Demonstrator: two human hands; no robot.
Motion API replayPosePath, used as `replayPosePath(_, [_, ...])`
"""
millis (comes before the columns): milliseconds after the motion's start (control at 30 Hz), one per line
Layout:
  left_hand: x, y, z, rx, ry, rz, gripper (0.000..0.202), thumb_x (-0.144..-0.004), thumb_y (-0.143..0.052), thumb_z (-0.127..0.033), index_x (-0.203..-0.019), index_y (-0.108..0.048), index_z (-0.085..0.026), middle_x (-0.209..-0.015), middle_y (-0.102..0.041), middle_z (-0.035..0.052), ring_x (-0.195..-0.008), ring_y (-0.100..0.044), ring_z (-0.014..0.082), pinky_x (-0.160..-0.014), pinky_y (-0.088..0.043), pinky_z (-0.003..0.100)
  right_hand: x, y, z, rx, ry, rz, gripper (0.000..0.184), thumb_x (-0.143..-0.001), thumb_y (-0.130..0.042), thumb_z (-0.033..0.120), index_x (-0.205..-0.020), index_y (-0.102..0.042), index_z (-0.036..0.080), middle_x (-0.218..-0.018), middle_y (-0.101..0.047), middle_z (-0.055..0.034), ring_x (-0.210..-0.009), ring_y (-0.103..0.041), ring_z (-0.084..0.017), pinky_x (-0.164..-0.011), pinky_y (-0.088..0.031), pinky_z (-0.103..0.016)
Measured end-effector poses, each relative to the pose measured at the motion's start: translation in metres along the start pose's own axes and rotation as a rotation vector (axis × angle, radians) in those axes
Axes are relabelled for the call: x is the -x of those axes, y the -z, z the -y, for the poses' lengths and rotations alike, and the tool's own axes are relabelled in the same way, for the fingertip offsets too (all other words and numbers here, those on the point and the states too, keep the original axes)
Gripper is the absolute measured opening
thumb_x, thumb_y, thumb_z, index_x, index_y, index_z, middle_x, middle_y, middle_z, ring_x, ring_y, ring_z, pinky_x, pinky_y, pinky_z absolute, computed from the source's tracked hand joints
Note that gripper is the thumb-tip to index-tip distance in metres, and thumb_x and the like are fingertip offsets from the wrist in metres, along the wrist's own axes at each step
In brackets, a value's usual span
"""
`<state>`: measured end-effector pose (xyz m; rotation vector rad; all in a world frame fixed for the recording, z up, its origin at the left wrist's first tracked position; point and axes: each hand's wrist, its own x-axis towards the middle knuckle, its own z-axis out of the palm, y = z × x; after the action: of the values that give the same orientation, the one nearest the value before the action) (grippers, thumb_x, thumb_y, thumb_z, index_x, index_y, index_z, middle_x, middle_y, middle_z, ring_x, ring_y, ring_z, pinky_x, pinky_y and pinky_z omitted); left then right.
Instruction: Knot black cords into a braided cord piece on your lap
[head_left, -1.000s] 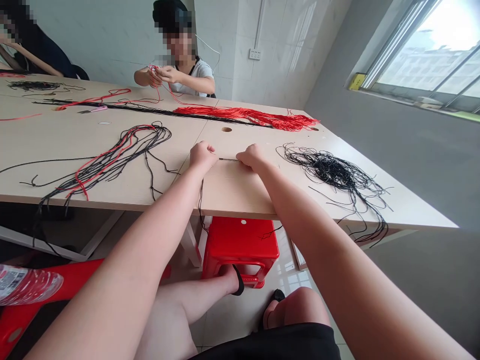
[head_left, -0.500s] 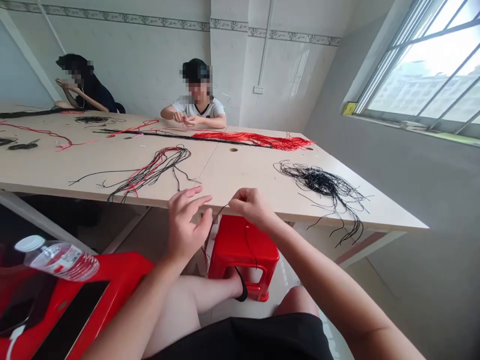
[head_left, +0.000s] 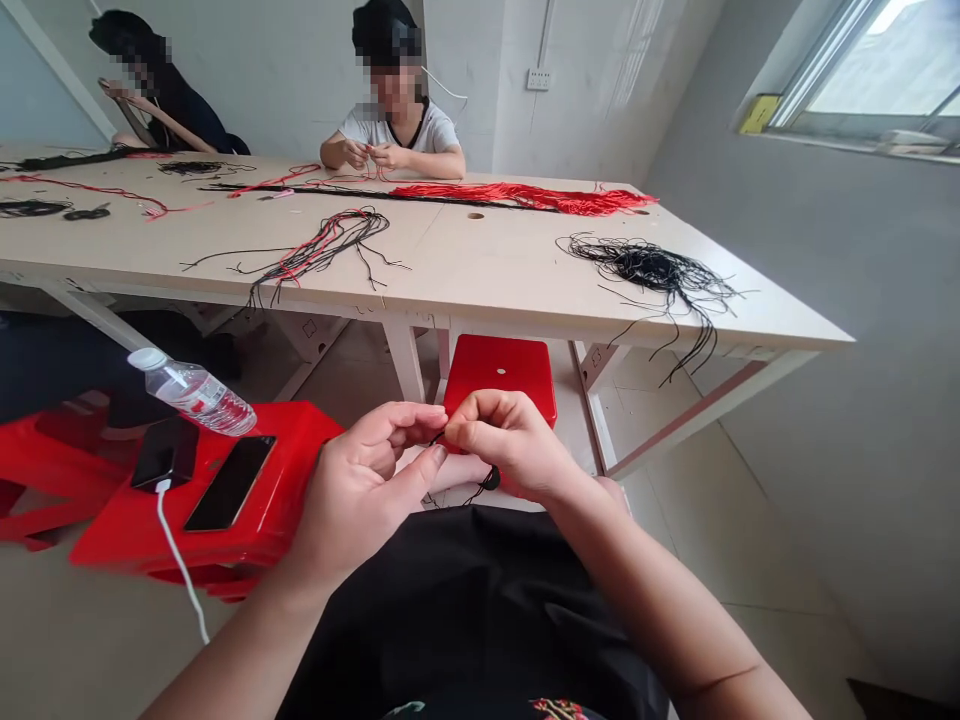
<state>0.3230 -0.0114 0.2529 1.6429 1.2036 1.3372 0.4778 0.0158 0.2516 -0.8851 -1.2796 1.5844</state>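
Two hands (head_left: 364, 490) (head_left: 517, 445) (the wearer's), two co-workers (head_left: 191, 118) (head_left: 433, 132), one bottle (head_left: 199, 393), one phone (head_left: 230, 484).

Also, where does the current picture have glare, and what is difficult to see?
Head view: the window shows near-white glare at the top; head view: pale reflections streak the back wall; head view: the dark cord between left hand and right hand is hard to trace.

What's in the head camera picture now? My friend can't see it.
The person's left hand and right hand meet at a thin black cord. Beyond, a pale table holds a tangle of black cords and a red cord bundle, with two people across it. A phone lies on a red stool to the left.
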Motion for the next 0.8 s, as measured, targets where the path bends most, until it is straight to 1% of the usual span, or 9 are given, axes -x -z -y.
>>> replayPosePath(133, [0.014,0.001,-0.003,-0.024,-0.008,-0.032,0.024,-0.068,-0.071,-0.020,-0.090,-0.069,-0.028,-0.082,-0.073,-0.0005,-0.075,-0.070,0.0160,-0.071,-0.061,0.024,0.017,-0.004,-0.007,0.022,0.018,0.008,0.018,-0.068,-0.065,0.033,-0.062,-0.057,0.018,-0.054,-0.049,0.0048,-0.048,-0.038,-0.007,-0.046,-0.029,-0.021])
replayPosePath(233, [0.024,0.005,-0.003,-0.113,-0.029,-0.060,0.028,-0.072,-0.068,-0.021,-0.097,-0.068,-0.032,-0.080,-0.071,-0.0026,-0.073,-0.069,0.0143,-0.069,-0.060,0.023,0.026,-0.010,-0.010,0.126,0.034,0.017,0.016,-0.071,-0.062,0.031,-0.063,-0.056,0.018,-0.053,-0.047,0.0057,-0.047,-0.036,-0.006,-0.044,-0.027,-0.021])
replayPosePath(300, [0.031,0.008,-0.002,-0.204,-0.075,-0.080,0.032,-0.074,-0.065,-0.021,-0.104,-0.066,-0.034,-0.082,-0.070,-0.0029,-0.075,-0.069,0.0141,-0.069,-0.059,0.024,0.031,-0.015,-0.010,0.221,0.069,0.012,0.014,-0.073,-0.060,0.029,-0.064,-0.057,0.019,-0.053,-0.049,0.0054,-0.047,-0.039,-0.007,-0.045,-0.028,-0.021])
replayPosePath(433, [0.038,0.013,-0.005,-0.414,-0.239,-0.136,0.037,-0.076,-0.063,-0.019,-0.109,-0.064,-0.033,-0.089,-0.070,-0.0026,-0.083,-0.068,0.0151,-0.076,-0.057,0.027,0.035,-0.021,-0.010,0.354,0.143,-0.023,0.015,-0.075,-0.058,0.029,-0.064,-0.056,0.019,-0.057,-0.051,0.0047,-0.051,-0.041,-0.008,-0.047,-0.030,-0.021])
replayPosePath(533, [0.037,0.017,-0.004,-0.489,-0.291,-0.094,0.038,-0.077,-0.061,-0.017,-0.110,-0.064,-0.035,-0.088,-0.071,-0.0045,-0.080,-0.068,0.0138,-0.077,-0.057,0.026,0.036,-0.023,-0.012,0.403,0.169,-0.038,0.016,-0.075,-0.058,0.029,-0.063,-0.055,0.020,-0.057,-0.051,0.0047,-0.051,-0.039,-0.008,-0.046,-0.029,-0.022])
replayPosePath(600, [0.037,0.019,-0.003,-0.469,-0.284,-0.063,0.040,-0.076,-0.062,-0.017,-0.110,-0.064,-0.036,-0.087,-0.070,-0.0055,-0.078,-0.067,0.0132,-0.076,-0.056,0.025,0.036,-0.024,-0.014,0.423,0.174,-0.032,0.015,-0.075,-0.059,0.030,-0.064,-0.056,0.020,-0.059,-0.053,0.0043,-0.053,-0.042,-0.008,-0.046,-0.030,-0.022])
replayPosePath(667, [0.036,0.019,-0.001,-0.419,-0.246,-0.071,0.041,-0.074,-0.063,-0.015,-0.109,-0.064,-0.036,-0.085,-0.069,-0.0055,-0.076,-0.067,0.0128,-0.074,-0.056,0.025,0.037,-0.026,-0.015,0.448,0.186,-0.035,0.016,-0.077,-0.059,0.030,-0.065,-0.057,0.020,-0.060,-0.054,0.0039,-0.054,-0.045,-0.008,-0.046,-0.030,-0.022])
replayPosePath(700, [0.036,0.018,0.000,-0.388,-0.208,-0.086,0.041,-0.073,-0.064,-0.015,-0.108,-0.064,-0.035,-0.084,-0.068,-0.0050,-0.073,-0.066,0.0124,-0.071,-0.056,0.024,0.037,-0.026,-0.015,0.456,0.196,-0.038,0.016,-0.077,-0.059,0.030,-0.066,-0.057,0.020,-0.061,-0.055,0.0037,-0.055,-0.046,-0.008,-0.047,-0.031,-0.021])
replayPosePath(800, [0.034,0.014,-0.002,-0.262,-0.065,-0.116,0.037,-0.070,-0.065,-0.013,-0.104,-0.065,-0.027,-0.076,-0.066,-0.0038,-0.060,-0.062,0.0092,-0.055,-0.053,0.019,0.037,-0.019,-0.017,0.427,0.227,-0.002,0.014,-0.079,-0.059,0.029,-0.070,-0.058,0.018,-0.064,-0.058,0.0027,-0.058,-0.049,-0.008,-0.050,-0.035,-0.021])
